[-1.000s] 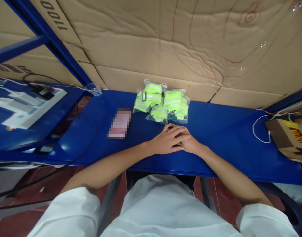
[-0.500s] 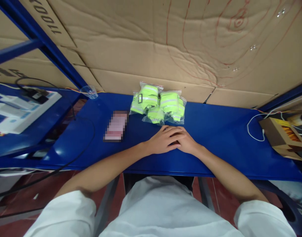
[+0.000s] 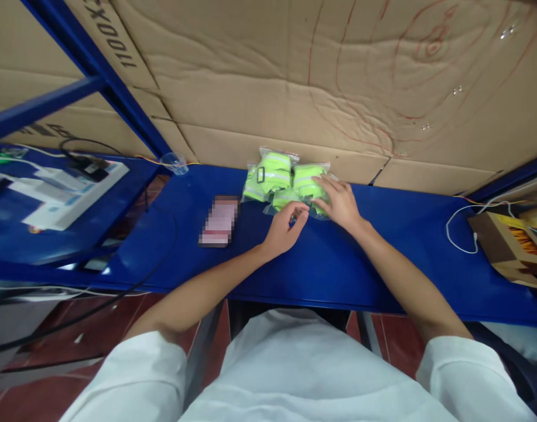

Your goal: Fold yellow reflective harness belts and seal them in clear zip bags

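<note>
Several clear plastic bags of rolled neon-yellow reflective straps (image 3: 274, 173) lie bunched at the back of the blue table, against the cardboard. My right hand (image 3: 339, 200) reaches over the right-hand bag (image 3: 307, 176), its fingers spread and the fingertips at the bag's edge; whether they press on it I cannot tell. In front of the bags is my left hand (image 3: 286, 228), its fingers loosely curled with a gap at the thumb and nothing visible in it. Left of that hand lies a phone-like rectangle (image 3: 219, 221), its face blurred into blocks.
A cardboard sheet (image 3: 233, 70) with red curved lines walls off the back. At left are a clear plastic cup (image 3: 175, 164) and a white power strip (image 3: 81, 196) with plugs and cables. An open carton (image 3: 509, 246) and a white cable (image 3: 448, 231) are at right.
My hands were clasped together in front of the bags and have come apart. The right hand has moved forward onto the right-hand bag. The view has shifted slightly.
</note>
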`<action>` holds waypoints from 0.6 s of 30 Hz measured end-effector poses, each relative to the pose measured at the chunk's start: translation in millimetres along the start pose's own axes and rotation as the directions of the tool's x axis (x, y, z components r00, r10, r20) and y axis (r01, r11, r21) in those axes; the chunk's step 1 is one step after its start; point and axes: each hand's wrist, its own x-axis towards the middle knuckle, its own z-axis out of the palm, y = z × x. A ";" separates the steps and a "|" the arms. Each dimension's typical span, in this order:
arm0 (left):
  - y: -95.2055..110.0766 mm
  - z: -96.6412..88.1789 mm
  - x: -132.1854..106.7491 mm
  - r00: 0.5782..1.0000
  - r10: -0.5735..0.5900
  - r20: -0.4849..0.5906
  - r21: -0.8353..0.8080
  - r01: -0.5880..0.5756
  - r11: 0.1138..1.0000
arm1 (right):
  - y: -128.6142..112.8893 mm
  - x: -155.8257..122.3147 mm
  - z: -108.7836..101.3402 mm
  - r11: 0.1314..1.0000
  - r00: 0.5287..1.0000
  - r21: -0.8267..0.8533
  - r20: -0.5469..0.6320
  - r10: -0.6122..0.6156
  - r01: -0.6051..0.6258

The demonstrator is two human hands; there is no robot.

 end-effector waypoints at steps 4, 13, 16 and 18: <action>-4.5 -1.2 9.5 0.979 -0.170 0.114 -0.169 0.188 0.968 | 7.5 8.9 -19.4 0.890 0.881 0.413 -0.326 0.343 -0.194; -2.2 7.9 3.4 0.959 -0.225 0.173 -0.565 0.284 0.775 | 9.6 -56.2 -9.2 0.332 0.684 0.849 0.046 0.728 -0.410; -4.4 9.7 2.1 0.949 -0.271 0.158 -0.596 0.311 0.741 | 12.9 -63.7 4.3 0.325 0.653 0.837 0.051 0.755 -0.441; -6.8 9.5 2.3 0.944 -0.295 0.146 -0.599 0.322 0.733 | 18.1 -63.6 8.0 0.381 0.654 0.804 0.012 0.756 -0.456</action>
